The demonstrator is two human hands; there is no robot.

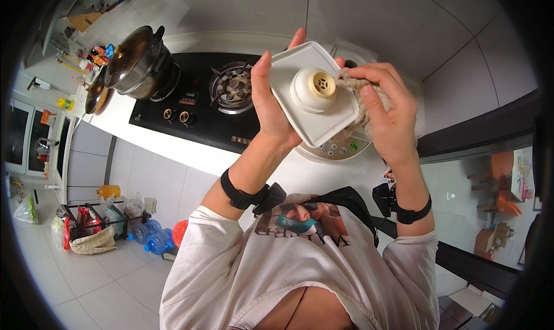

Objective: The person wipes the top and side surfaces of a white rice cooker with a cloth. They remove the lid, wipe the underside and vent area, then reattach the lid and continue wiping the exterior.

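Note:
A white plastic steam-vent cap (312, 87) with a squarish plate and a round, slotted knob in its middle rests in my left hand (272, 100). The left thumb lies along its left edge, and the other fingers are behind it. My right hand (389, 105) grips a crumpled beige cloth (368, 98) at the cap's right side, with a pinched corner close to the slotted knob. Below and behind both hands, a rice cooker (337, 152) with a button panel is partly hidden on the white countertop.
Left of the hands, a black gas hob (199, 131) has a bare burner (233, 85). A lidded steel pot (140, 66) stands on its far-left burner, beside a loose glass lid (97, 92). A tiled wall (376, 22) rises behind the counter. Water bottles (158, 239) and a rack (104, 219) stand on the floor.

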